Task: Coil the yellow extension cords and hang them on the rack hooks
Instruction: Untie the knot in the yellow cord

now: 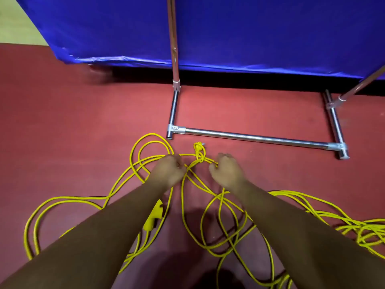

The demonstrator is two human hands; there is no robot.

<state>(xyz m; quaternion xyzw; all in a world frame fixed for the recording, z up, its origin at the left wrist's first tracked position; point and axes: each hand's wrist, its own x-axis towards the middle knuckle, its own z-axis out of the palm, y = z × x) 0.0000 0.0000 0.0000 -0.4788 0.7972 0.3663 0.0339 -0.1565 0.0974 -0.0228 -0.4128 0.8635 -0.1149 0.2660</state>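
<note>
Here, left hand (169,170) and right hand (226,172) gripped yellow extension cord (199,159).
Knotted between them; loops tangled across red floor (83,122).

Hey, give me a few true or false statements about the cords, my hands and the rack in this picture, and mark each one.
1. The left hand and the right hand both grip the yellow cord. True.
2. The cord hangs on the rack. False: it lies tangled on the red floor in front of the rack's base.
3. A knot sits between the two hands. True.
4. The cloth behind the rack is green. False: it is blue.
</note>
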